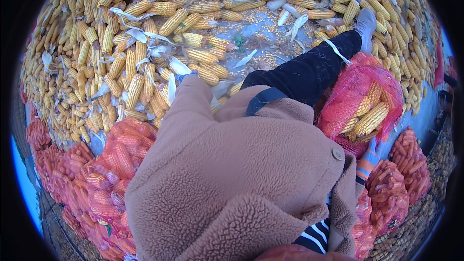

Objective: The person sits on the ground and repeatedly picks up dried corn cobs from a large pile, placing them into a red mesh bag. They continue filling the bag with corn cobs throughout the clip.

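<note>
My left hand (186,76), in a bluish glove, reaches into the heap of yellow corn cobs (135,92). Its fingers are mostly hidden by the brown sleeve and by pale husks beside it, so what it touches is unclear. On the right, a red mesh bag (338,104) lies with its mouth spread, showing several corn cobs (371,118) inside. My right hand (369,160), in an orange and blue striped glove, grips the bag's near right edge, with the fingers partly behind the mesh.
Filled red mesh bags stand at the near left (104,183) and near right (386,191). Cobs cover most of the ground ahead. Loose kernels and husks lie on a grey-blue floor patch (256,34). My outstretched leg (309,72) crosses between the floor patch and the bag.
</note>
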`<state>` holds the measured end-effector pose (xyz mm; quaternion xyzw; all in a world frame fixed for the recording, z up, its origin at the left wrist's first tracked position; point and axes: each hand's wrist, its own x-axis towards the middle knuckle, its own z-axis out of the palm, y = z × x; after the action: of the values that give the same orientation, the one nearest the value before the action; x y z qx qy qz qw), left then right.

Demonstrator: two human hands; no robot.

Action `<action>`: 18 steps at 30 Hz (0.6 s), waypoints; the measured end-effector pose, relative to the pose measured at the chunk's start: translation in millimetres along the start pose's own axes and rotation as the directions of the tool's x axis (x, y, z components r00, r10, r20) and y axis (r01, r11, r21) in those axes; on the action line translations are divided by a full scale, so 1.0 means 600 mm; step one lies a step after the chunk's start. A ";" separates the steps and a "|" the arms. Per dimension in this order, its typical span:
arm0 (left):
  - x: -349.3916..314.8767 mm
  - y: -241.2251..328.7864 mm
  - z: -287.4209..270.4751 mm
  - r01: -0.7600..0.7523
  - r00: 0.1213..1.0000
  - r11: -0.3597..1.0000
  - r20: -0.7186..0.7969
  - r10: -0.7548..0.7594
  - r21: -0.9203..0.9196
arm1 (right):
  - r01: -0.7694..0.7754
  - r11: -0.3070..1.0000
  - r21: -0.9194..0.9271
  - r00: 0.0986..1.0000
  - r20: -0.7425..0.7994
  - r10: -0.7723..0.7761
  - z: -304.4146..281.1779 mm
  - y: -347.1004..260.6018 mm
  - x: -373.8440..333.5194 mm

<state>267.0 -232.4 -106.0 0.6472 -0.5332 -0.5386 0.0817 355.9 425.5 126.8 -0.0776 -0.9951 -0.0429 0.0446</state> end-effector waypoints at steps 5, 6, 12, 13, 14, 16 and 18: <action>-0.022 0.027 0.040 -0.077 0.993 0.996 0.090 0.080 -0.037 | -0.015 0.999 0.033 0.998 -0.061 0.017 -0.045 -0.024 0.010; -0.040 0.034 0.051 -0.112 0.984 0.993 0.132 0.117 -0.045 | -0.037 0.993 0.110 0.995 -0.087 0.047 -0.058 -0.034 0.015; -0.287 0.151 0.167 -0.499 0.406 0.732 0.621 0.670 -0.464 | -0.091 0.566 0.819 0.792 -0.285 0.540 -0.155 -0.098 0.041; -0.352 0.174 0.176 -0.509 0.203 0.637 0.639 0.742 -0.578 | 0.000 0.357 0.934 0.817 -0.206 0.538 -0.169 -0.112 0.042; -0.419 0.190 0.178 -0.521 0.017 0.552 0.638 0.770 -0.651 | 0.056 0.383 0.922 0.840 -0.251 0.481 -0.181 -0.126 0.049; -0.551 0.204 0.165 -0.526 -0.313 0.377 0.585 0.748 -0.763 | 0.113 0.137 0.984 0.900 -0.160 0.405 -0.196 -0.154 0.050; -0.664 0.206 0.155 -0.580 -0.643 -0.065 0.407 0.649 -0.812 | 0.196 -0.216 0.957 0.932 -0.113 0.344 -0.189 -0.176 0.056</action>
<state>178.9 69.2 183.5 -0.4088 -0.7232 -0.5329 0.1607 315.7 316.3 234.0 -0.0657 -0.6195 0.7369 0.2625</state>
